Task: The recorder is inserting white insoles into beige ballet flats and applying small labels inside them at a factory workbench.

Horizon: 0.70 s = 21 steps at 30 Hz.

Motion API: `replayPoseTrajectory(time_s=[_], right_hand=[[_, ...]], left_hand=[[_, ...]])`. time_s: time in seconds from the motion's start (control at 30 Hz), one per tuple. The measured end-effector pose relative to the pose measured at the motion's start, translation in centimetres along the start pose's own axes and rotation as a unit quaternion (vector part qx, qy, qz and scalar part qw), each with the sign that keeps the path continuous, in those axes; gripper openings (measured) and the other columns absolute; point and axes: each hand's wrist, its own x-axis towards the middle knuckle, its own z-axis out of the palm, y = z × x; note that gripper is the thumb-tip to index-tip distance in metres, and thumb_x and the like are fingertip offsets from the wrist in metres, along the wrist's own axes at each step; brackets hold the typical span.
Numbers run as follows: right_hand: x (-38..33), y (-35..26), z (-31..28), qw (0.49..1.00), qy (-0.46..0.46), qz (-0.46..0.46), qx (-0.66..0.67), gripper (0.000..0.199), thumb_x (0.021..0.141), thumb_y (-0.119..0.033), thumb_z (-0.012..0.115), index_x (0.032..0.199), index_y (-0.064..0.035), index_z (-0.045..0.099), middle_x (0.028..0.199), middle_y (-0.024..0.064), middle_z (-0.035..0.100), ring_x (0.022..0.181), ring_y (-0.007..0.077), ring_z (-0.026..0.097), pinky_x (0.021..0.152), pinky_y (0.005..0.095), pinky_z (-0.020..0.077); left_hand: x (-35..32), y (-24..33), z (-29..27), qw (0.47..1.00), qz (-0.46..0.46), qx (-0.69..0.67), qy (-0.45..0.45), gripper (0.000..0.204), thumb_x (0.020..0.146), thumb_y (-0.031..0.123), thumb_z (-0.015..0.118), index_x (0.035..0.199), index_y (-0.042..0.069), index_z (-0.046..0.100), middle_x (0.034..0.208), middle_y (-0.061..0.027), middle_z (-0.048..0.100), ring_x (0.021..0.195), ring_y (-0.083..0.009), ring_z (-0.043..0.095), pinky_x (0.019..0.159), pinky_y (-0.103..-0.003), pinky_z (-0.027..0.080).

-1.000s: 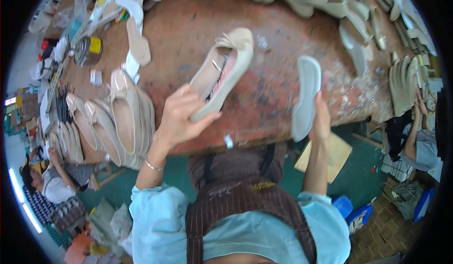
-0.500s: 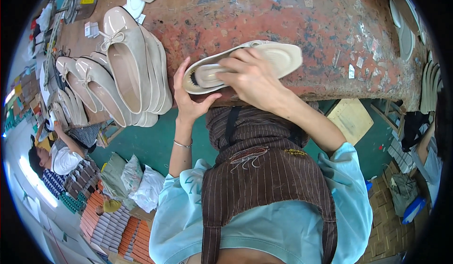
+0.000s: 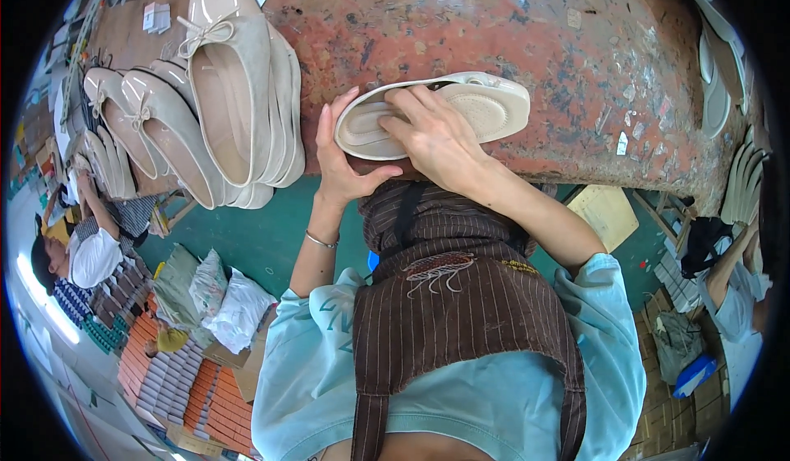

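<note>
A beige flat shoe [image 3: 514,92] lies across the near edge of the bench, its squared end to the right and a small bow on its far side. A pale insole [image 3: 360,136] sits in it and fills the rounded left end. My left hand [image 3: 339,160] cups that end, fingers along the far side and thumb along the near side. My right hand [image 3: 440,136] bends over the shoe's middle with its fingers curled together. Its fingertips press on the insole; what they touch is partly hidden. A dotted oval pattern shows right of this hand.
Stacked beige bow flats [image 3: 234,90] stand left of the shoe, with more flats [image 3: 160,119] beyond. Loose pale insoles [image 3: 714,90] lie at the bench's far right. Paper scraps litter the worn red bench [image 3: 395,29]. Another person [image 3: 90,255] is at the left.
The insole has moved into the rounded left end, covering the dark gap there. My right fingers have shifted slightly and press down. The view has shifted a little.
</note>
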Motion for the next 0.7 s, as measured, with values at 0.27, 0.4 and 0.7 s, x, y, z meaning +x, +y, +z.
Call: replayPoseTrajectory(time_s=[0.27, 0.4, 0.7], right_hand=[[0.6, 0.9, 0.8, 0.987, -0.105, -0.111, 0.048, 0.053, 0.081, -0.009, 0.059, 0.132, 0.0026, 0.053, 0.138, 0.0143, 0.053, 0.132, 0.0272, 0.049, 0.11, 0.0382, 0.0413], [0.6, 1.0, 1.1, 0.984, -0.107, -0.138, 0.023, 0.051, 0.082, -0.013, 0.059, 0.132, 0.0003, 0.054, 0.134, 0.0145, 0.057, 0.13, 0.027, 0.05, 0.112, 0.0379, 0.0389], [-1.0, -0.7, 0.7, 0.979, -0.081, -0.105, -0.158, 0.038, 0.082, -0.016, 0.058, 0.116, -0.0029, 0.068, 0.13, 0.0118, 0.062, 0.124, 0.0217, 0.057, 0.115, 0.0378, 0.0322]], left_hand=[[1.9, 1.0, -1.0, 0.999, -0.008, 0.031, -0.03, 0.063, 0.087, 0.042, 0.065, 0.134, 0.002, 0.048, 0.135, -0.0254, 0.051, 0.122, -0.0396, 0.052, 0.103, -0.047, 0.041], [1.6, 1.0, -0.9, 0.999, -0.042, 0.025, -0.012, 0.042, 0.089, 0.026, 0.058, 0.122, 0.001, 0.055, 0.133, -0.026, 0.053, 0.121, -0.0384, 0.053, 0.103, -0.046, 0.042], [1.6, 0.5, -0.7, 0.999, -0.021, 0.048, 0.011, 0.026, 0.091, 0.019, 0.047, 0.11, 0.002, 0.052, 0.127, -0.0268, 0.055, 0.115, -0.0385, 0.057, 0.098, -0.046, 0.044]])
